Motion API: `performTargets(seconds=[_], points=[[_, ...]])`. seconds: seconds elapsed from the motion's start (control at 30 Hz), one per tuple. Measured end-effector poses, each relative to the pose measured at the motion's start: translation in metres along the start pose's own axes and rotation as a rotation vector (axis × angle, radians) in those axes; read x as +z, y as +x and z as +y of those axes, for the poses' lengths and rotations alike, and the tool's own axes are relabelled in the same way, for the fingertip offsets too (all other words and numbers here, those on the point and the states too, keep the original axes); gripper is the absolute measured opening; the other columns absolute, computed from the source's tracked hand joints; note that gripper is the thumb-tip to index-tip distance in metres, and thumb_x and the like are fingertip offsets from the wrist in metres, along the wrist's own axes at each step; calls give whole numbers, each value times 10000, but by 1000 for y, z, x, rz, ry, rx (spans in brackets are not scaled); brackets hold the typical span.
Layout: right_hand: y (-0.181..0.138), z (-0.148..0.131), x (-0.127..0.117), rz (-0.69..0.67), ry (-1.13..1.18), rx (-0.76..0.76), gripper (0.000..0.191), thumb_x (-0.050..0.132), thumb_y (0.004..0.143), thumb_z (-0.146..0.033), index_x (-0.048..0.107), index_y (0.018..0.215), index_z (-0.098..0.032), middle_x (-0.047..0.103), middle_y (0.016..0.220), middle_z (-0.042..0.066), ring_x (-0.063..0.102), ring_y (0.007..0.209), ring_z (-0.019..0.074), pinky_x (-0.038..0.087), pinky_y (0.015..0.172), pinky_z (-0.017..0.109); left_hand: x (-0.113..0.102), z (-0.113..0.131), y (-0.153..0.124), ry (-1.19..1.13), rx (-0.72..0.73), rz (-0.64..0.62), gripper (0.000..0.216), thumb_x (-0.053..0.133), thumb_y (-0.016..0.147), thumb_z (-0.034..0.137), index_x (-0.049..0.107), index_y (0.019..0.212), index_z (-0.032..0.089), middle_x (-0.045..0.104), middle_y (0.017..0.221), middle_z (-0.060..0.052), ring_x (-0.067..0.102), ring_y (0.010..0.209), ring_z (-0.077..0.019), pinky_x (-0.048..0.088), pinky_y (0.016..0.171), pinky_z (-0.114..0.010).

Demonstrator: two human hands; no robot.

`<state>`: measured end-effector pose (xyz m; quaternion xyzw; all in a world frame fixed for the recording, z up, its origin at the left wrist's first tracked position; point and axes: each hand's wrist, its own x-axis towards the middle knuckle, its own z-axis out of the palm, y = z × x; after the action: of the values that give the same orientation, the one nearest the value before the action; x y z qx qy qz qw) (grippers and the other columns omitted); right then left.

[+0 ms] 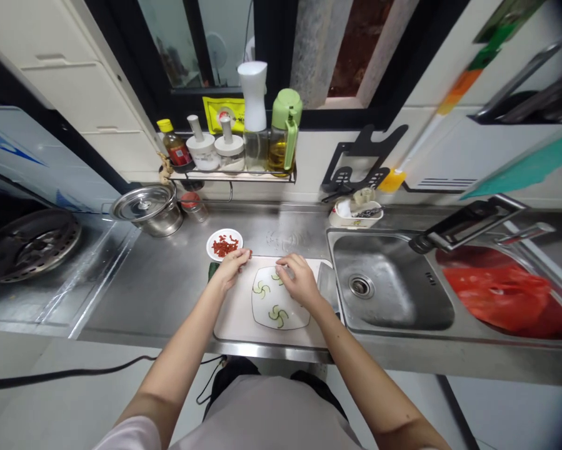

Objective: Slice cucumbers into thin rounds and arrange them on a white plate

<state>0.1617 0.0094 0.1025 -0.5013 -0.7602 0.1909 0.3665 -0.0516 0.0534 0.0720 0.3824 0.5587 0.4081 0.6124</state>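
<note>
A white square plate (285,315) lies on a pale cutting board (236,319) at the counter's front edge. On the plate sit three pinwheel shapes of green cucumber slices (279,314). My right hand (299,278) rests on the plate's far right corner, fingers curled over one pinwheel; what they pinch is hidden. My left hand (231,265) lies at the board's far left corner, fingers bent together near a small white dish of red bits (224,244). A dark green cucumber piece (212,270) peeks out beside that hand.
A steel sink (388,281) adjoins the board on the right, with a red plastic bag (506,294) in the second basin. A lidded steel pot (147,208) stands at back left by the stove (27,244). A shelf of bottles and jars (234,150) hangs on the wall.
</note>
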Motion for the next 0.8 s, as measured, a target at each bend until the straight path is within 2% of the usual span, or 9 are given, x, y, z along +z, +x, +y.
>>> performTargets(seconds=[0.1,0.17,0.3,0.5,0.8], points=[[13,-10,-8,-11,4,-61,187,477,916,-312,640,937,-225,623,925,57,531,913,206,427,819,344,19,9,-17,-106,-44,-129,415,762,596,514,628,774,164,585,719,4,407,545,-53,244,470,-179],[16,-14,-14,-24,-9,-81,193,479,919,-322,643,959,-227,622,935,59,525,926,210,425,814,344,29,12,-26,-114,-43,-166,408,774,586,510,625,722,155,562,670,12,387,534,-52,236,470,-184],[12,-15,-24,-81,-39,-105,199,488,922,-332,644,993,-231,621,955,57,514,934,208,421,800,338,45,13,-38,-43,21,-173,383,771,590,500,647,687,151,572,631,12,420,554,-67,298,523,-198],[-5,-7,-33,-157,-108,-85,157,514,914,-316,644,914,-228,603,945,47,491,905,190,411,782,318,61,4,-44,60,126,-228,339,747,615,460,667,709,144,639,705,-18,530,679,-116,404,670,-236],[-24,1,-42,-204,-99,-68,130,509,894,-249,635,874,-220,589,945,49,476,935,197,411,810,326,71,-8,-45,299,189,-249,292,702,657,430,673,710,144,618,666,-12,479,610,-105,373,584,-228]])
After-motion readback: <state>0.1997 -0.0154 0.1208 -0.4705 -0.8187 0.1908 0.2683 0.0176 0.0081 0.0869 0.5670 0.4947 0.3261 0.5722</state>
